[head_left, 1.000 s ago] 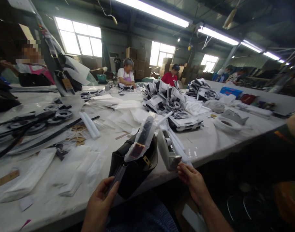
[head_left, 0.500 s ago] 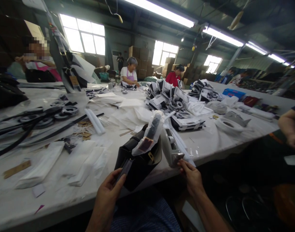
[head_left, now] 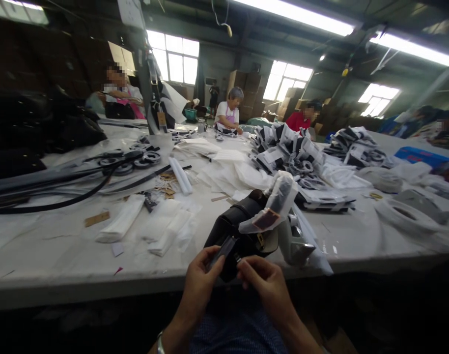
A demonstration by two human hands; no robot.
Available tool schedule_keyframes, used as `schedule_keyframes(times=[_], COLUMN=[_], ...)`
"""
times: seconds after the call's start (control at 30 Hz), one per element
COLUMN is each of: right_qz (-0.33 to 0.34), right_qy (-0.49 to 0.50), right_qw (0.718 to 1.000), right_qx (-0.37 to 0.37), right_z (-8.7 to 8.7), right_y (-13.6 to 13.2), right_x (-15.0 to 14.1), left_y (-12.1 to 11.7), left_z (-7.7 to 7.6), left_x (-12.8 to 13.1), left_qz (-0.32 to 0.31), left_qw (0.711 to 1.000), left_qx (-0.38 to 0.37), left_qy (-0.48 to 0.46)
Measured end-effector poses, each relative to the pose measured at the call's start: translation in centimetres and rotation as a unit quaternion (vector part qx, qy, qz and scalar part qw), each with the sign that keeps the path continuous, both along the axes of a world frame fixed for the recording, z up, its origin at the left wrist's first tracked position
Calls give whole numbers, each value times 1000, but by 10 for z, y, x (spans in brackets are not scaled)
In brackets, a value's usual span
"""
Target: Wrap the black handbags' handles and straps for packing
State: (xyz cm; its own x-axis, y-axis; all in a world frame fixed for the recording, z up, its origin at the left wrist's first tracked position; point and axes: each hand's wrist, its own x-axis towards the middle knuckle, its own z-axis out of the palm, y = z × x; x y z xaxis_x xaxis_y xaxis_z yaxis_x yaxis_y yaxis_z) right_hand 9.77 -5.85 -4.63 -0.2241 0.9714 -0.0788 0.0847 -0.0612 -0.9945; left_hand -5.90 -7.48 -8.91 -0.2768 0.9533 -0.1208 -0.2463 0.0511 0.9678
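My left hand (head_left: 204, 270) is closed around a dark strap end in clear plastic (head_left: 227, 248), in front of the black handbag (head_left: 232, 221). Close beside it, my right hand (head_left: 263, 275) pinches a small shiny piece of tape (head_left: 238, 257) between thumb and forefinger. The handbag lies at the table's front edge, with a gold clasp on its front. Across its top rests another strap part in a milky plastic sleeve (head_left: 270, 209), with a brown patch showing through. A grey tape dispenser (head_left: 296, 243) stands against the bag's right side.
White sleeves (head_left: 123, 219) and brown tags (head_left: 167, 184) lie left of the bag. Black straps (head_left: 128, 184) spread farther left. Wrapped black-and-white pieces (head_left: 283, 147) are heaped behind the bag. A large white tape roll (head_left: 405, 214) lies at right. Several co-workers sit around the table.
My right hand has left the dispenser's cutting edge and come left to the strap in my left hand, with the tape piece. The camera view has swung left.
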Motion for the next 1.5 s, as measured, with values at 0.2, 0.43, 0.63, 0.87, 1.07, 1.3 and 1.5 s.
schedule_keyframes(times=[0.2,0.43,0.63,0.87,1.07,1.3,1.5], right_qz=[-56,-5,24,-42,-70,-45,-3], right_qy=[-128,-96,14,-106,-136,-181,-207], right_qw=[989,995,995,993,984,979,973], right_qx=[44,-20,-93,44,94,85,98], right_z=[4,0,-8,-17,-24,-14,-6], right_y=[23,26,18,10,6,20,25], right_x=[-36,-26,-15,-29,-41,-41,-32], left_y=[-4,-5,0,-3,-2,-6,-4], left_z=[6,11,11,11,16,24,23], left_x=[-3,-8,-13,-18,-25,-21,-20], left_qz=[-14,-35,-84,-157,-182,-201,-154], left_qw=[999,994,975,952,941,938,951], left_qx=[30,-26,-92,-127,-154,-181,-151], left_qy=[9,-102,-185,-230,-241,-219,-223])
